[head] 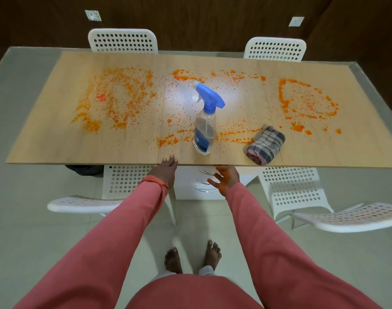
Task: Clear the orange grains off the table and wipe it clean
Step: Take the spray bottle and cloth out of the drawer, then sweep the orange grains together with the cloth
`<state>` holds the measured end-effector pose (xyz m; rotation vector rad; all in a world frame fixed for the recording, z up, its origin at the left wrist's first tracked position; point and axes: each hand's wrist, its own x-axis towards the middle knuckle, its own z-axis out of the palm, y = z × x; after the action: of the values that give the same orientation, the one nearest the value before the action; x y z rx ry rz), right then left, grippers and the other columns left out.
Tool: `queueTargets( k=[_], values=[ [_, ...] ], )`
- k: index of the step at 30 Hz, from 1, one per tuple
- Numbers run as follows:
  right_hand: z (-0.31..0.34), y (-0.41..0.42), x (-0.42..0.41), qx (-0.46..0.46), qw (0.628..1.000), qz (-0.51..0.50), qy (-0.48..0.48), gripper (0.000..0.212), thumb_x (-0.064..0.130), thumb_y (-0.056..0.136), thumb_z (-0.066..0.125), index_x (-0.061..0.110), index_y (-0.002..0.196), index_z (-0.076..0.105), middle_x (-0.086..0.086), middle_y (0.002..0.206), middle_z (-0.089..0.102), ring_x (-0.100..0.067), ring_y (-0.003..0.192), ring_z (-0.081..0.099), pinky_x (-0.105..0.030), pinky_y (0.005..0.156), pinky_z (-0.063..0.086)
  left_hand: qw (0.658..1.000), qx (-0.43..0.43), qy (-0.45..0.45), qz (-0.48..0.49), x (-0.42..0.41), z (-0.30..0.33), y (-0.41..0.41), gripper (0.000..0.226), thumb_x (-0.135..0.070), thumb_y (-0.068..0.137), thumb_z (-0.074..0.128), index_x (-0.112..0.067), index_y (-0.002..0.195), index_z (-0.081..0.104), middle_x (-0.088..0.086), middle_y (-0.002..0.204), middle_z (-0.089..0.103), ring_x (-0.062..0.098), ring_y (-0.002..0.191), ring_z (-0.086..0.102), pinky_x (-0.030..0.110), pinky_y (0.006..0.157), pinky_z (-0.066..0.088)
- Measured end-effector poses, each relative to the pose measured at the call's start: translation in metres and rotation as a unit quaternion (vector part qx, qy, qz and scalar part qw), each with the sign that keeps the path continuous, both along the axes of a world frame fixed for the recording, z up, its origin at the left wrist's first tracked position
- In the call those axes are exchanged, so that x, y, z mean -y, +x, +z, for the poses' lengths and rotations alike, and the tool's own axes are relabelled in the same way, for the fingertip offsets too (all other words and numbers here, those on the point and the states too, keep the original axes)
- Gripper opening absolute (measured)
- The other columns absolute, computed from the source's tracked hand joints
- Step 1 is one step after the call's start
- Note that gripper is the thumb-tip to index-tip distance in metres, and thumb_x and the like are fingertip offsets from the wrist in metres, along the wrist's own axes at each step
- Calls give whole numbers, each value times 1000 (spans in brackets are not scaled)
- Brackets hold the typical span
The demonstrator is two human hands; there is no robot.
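Observation:
Orange grains (114, 101) lie scattered over most of the long wooden table (56, 150), thick at the left, in a ring at the right (306, 101) and in a strip along the middle front. A clear spray bottle (205, 128) with a blue trigger head stands near the front middle. A folded checked cloth (265, 144) lies to its right. My left hand (165, 169) rests with straight fingertips on the table's front edge. My right hand (226, 178) hovers open below the edge, palm stained orange, holding nothing.
Two white perforated chairs (123, 41) stand at the far side, two more (302, 190) at the near side on either side of me. A white drawer unit (197, 181) sits under the table. My bare feet (192, 256) stand on the pale tiled floor.

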<state>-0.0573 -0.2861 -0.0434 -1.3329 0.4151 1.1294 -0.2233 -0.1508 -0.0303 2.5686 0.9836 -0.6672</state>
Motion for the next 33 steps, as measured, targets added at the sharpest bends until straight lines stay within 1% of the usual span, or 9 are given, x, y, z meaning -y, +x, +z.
queueTargets(
  k=[2,5,7,11,16,20,23,29,33],
  values=[
    [1,4,6,1,1000,5,3,34,-1,94,49,-1,126,57,-13,137,50,-32,131,45,-60,97,50,1000,6,6,-2,0,-2,-2,79,12,90,32,-19,155,1,-1,162,-10,23,150,2,44,120,19],
    [-1,7,15,34,999,2,-30,21,-1,94,45,4,108,60,-12,129,61,-31,121,57,-54,96,54,999,16,31,-6,4,0,-1,72,5,92,35,-14,155,6,4,163,-4,27,149,9,44,118,25],
    [-3,10,21,78,995,-11,-66,16,2,93,47,4,100,61,-16,121,67,-28,107,66,-49,91,58,998,38,45,3,11,4,3,68,1,92,39,-10,154,14,8,162,5,31,145,22,43,114,31],
    [1,21,36,137,985,-68,-83,17,15,92,60,5,106,65,-17,112,66,-28,91,65,-47,82,59,993,116,26,4,37,5,16,64,1,84,48,-10,145,36,6,154,31,28,127,49,39,99,46],
    [8,64,57,140,970,-169,-106,61,34,79,80,6,125,53,-15,111,62,-29,94,69,-39,61,62,982,175,-10,-74,64,7,67,66,1,84,46,-13,148,34,4,157,27,26,134,43,39,101,44],
    [16,106,58,193,956,-113,-188,68,43,79,81,6,129,54,-12,103,64,-30,87,70,-43,62,63,976,192,3,-105,71,4,114,69,2,82,47,-15,148,34,1,155,31,27,125,51,36,90,48],
    [18,129,55,237,938,-13,-251,74,55,74,79,4,124,60,-14,112,67,-32,83,71,-37,51,61,980,177,24,-81,75,-1,143,60,-2,82,49,-18,140,47,2,134,52,29,105,61,36,79,50],
    [21,156,50,208,951,-7,-230,38,31,71,82,6,98,69,-9,96,70,-21,72,66,-31,54,60,968,240,68,-20,77,-6,191,43,-14,89,47,-22,131,56,2,117,64,26,97,63,35,74,49],
    [37,166,56,284,935,-94,-189,22,24,78,74,12,90,60,-5,87,68,-23,76,65,-33,62,58,922,377,-24,80,80,-2,224,38,-15,95,48,-22,131,55,1,119,63,19,98,63,34,80,53]
  ],
)
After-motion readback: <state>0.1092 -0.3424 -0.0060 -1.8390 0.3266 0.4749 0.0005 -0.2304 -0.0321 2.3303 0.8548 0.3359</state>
